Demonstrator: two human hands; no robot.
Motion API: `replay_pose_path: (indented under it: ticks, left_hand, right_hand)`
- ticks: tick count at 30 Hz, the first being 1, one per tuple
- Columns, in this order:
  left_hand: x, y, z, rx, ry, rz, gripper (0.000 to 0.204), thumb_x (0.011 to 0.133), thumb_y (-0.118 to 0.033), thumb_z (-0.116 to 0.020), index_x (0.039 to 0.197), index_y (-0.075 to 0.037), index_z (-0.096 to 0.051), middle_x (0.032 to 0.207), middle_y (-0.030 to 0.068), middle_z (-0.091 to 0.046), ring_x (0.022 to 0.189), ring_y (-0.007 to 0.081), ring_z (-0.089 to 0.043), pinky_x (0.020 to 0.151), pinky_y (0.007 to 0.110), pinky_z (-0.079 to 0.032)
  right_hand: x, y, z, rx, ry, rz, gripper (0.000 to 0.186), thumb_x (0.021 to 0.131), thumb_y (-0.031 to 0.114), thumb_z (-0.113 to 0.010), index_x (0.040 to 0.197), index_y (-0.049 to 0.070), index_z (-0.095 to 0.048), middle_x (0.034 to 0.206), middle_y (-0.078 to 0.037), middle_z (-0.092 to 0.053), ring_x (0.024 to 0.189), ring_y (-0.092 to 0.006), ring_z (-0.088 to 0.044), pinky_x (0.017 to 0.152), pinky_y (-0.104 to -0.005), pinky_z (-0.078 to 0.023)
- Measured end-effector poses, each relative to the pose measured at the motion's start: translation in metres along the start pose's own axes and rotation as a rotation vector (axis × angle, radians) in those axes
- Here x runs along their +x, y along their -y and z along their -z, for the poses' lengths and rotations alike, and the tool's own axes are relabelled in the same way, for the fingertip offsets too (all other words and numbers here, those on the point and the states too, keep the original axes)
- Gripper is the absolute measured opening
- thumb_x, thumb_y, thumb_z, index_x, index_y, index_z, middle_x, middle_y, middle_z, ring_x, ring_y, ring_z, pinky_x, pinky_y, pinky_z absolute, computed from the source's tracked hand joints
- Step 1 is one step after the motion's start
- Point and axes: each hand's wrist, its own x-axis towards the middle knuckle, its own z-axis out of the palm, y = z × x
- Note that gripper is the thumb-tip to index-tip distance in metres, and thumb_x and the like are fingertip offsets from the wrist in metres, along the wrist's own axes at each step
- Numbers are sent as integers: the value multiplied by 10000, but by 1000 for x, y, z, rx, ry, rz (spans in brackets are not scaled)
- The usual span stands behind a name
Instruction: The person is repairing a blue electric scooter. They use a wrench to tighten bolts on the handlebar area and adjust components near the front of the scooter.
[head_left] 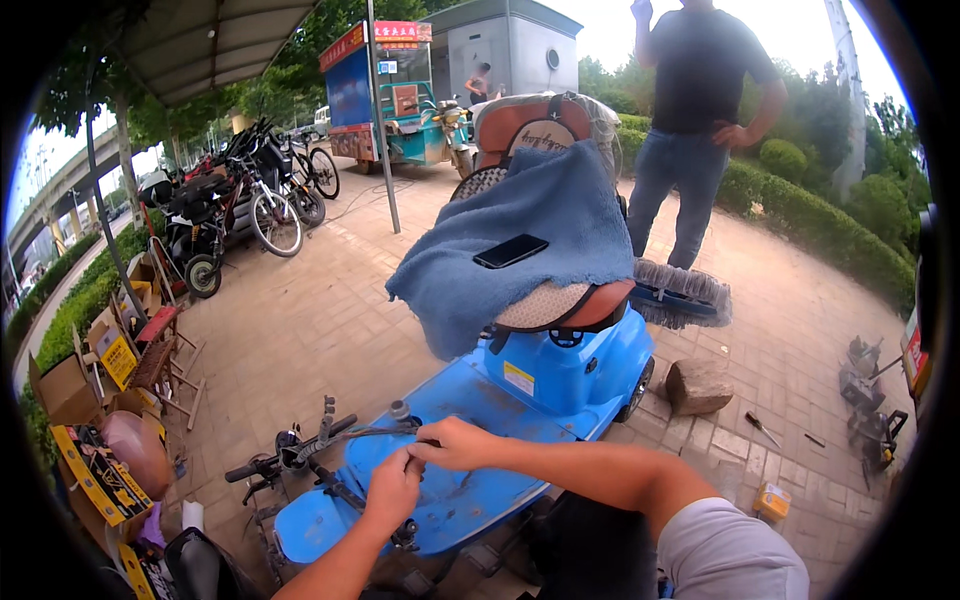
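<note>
Pale grey short sleeve (735, 550), loose, softly creased, hem around right upper arm. Right forearm (570, 465), left forearm (345, 555) bare; left hand (393, 490), right hand (455, 443) bare too.

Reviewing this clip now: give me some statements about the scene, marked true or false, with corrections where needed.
1. A dark phone lies on the blue towel draped over the seat. True.
2. The worker's two hands are spread wide apart. False: the left hand and right hand meet over the blue deck.
3. The brown block sits on the deck. False: it is on the paving, to the right of the deck.
4. The standing person has one hand at the hip. True.
5. Cardboard boxes stand at the left of the view. True.
</note>
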Motion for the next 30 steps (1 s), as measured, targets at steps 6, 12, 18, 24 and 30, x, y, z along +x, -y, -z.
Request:
replay_pose_path:
  ticks: [6, 12, 18, 24, 30]
  left_hand:
    - [-3, -7, 5, 118, -22, -70, 208, 871, -152, -574, 1021, -10, -584, 864, 211, -610, 782, 389, -580, 660, 412, -464]
    - [6, -7, -8, 103, -26, -175, 233, 885, -185, -568, 1041, -12, -564, 873, 224, -601, 813, 414, -565, 674, 451, -451]
    - [6, 1, -7, 147, -26, -160, 226, 907, -191, -535, 1039, -9, -559, 876, 229, -600, 815, 420, -562, 664, 455, -447]
    - [4, 0, -5, 60, -56, -143, 208, 918, -162, -507, 1031, 6, -553, 871, 222, -608, 795, 409, -569, 655, 447, -450]
    - [8, -4, -4, 60, -14, -83, 218, 922, -157, -486, 1055, -1, -558, 843, 196, -629, 747, 369, -600, 648, 409, -472]
  right_hand:
    - [4, -3, -6, 112, -17, -90, 267, 867, 219, -584, 808, -39, -617, 690, -204, -594, 604, -309, -575, 568, -396, -442]
    - [-5, 1, 6, 95, -106, -199, 219, 824, 179, -601, 792, -34, -636, 629, -190, -579, 539, -260, -573, 529, -367, -446]
    - [-5, -7, 8, 204, -136, -260, 222, 847, 144, -585, 725, -40, -610, 544, -69, -530, 516, -95, -485, 453, -301, -360]
    - [-1, -1, 9, 263, -122, -287, 249, 866, 154, -570, 696, -27, -586, 551, -42, -525, 520, -83, -467, 454, -281, -358]
    - [-1, 4, 12, 257, -148, -298, 301, 898, 199, -563, 700, -27, -581, 559, -43, -525, 530, -84, -470, 466, -278, -364]
